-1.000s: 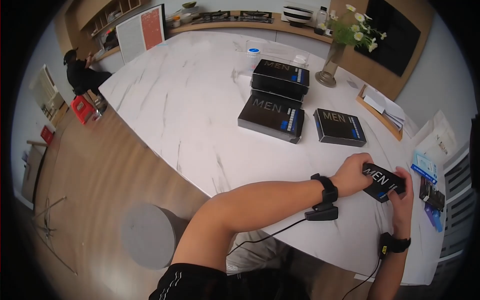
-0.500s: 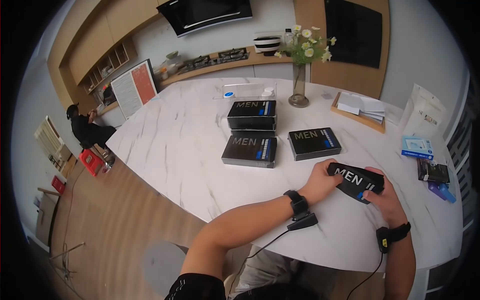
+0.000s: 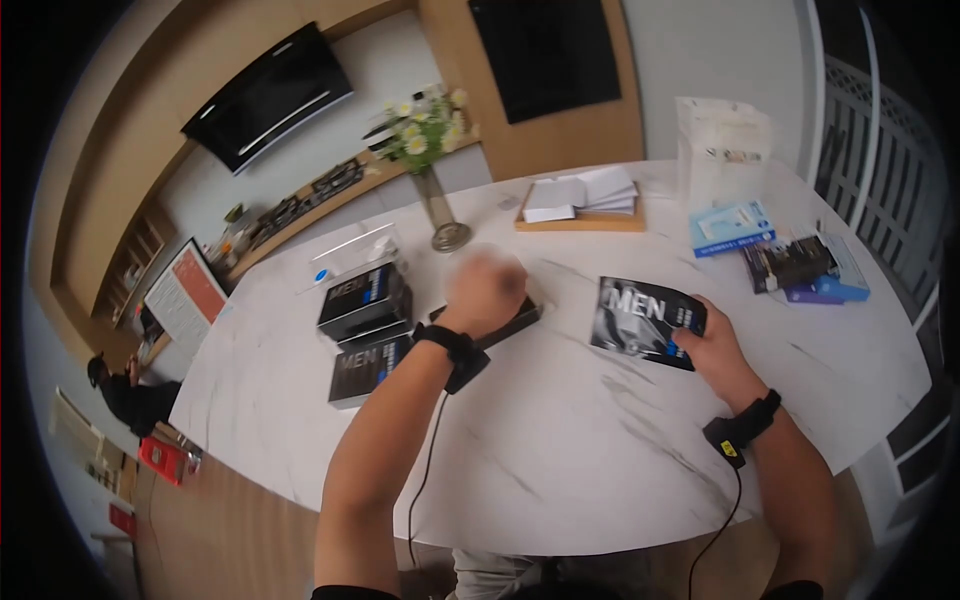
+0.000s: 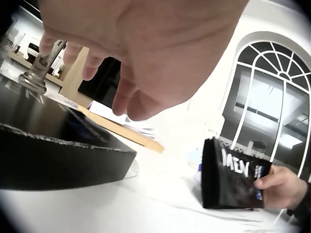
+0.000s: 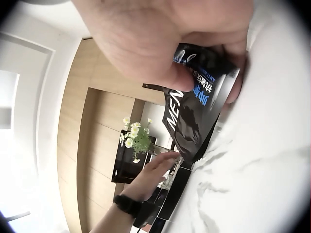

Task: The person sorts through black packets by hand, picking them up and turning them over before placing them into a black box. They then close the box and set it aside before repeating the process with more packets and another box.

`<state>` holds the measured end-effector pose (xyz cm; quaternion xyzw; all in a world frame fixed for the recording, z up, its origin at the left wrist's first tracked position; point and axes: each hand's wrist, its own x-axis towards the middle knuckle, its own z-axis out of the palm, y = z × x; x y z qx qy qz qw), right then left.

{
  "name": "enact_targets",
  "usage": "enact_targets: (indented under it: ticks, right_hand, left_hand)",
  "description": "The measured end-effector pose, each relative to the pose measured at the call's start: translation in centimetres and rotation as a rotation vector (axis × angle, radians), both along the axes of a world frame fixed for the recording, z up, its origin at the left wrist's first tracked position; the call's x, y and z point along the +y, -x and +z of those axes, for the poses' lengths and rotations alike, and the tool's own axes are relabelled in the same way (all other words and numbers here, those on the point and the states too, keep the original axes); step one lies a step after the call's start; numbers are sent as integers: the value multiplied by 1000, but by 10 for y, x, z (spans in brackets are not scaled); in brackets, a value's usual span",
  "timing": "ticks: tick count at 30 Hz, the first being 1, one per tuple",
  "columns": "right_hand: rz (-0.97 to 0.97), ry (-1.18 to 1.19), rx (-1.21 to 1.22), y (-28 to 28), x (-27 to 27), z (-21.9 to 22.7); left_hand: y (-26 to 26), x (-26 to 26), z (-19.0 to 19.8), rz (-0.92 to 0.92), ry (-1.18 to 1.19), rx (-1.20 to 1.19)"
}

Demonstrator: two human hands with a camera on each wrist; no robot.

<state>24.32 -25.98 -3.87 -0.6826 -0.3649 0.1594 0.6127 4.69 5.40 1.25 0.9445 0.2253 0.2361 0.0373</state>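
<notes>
My right hand (image 3: 728, 355) pinches the end of a black foil sachet (image 3: 635, 322) lettered MEN, thumb on its printed face. The sachet is held upright above the white marble table (image 3: 560, 450). My left hand (image 3: 485, 292), blurred in the head view, is over a single black box (image 3: 522, 322) and covers most of it. In the left wrist view, the loosely bent fingers (image 4: 89, 68) hold nothing and hang over the box's dark top. Left of that hand are more black MEN boxes, a stacked pair (image 3: 365, 300) and another box (image 3: 365, 372) in front.
A flower vase (image 3: 440, 215) stands behind the left hand. Farther back are a wooden tray of papers (image 3: 535, 225), a white bag (image 3: 722, 150), a blue box (image 3: 733, 230) and a black packet (image 3: 790, 264). Someone in black (image 3: 135, 395) sits at far left.
My left hand has let go of the sachet and moved left over the single box. The right hand keeps the sachet. The head view has turned right.
</notes>
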Motion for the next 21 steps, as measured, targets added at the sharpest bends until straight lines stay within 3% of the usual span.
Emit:
enact_targets:
  ticks: [4,7,10,12,19,21]
  right_hand:
    - [5,-19,-56,2,-1,1]
    - [-2,-8,-27,5,-1,6]
    - [-4,-29,-14,6,0,6]
    - [-13,-48,-8,9,-2,12]
    - [20,-23,1,29,-2,18]
    - [66,-114,137,41,4,23]
  left_hand:
    - [-26,-7,13,256,248,371]
    - [-31,9,7,279,405,465]
    - [-19,1,8,203,303,611]
    - [3,-2,2,59,324,614]
    - [64,-59,30,21,214,692]
    - [73,-61,26,12,226,652]
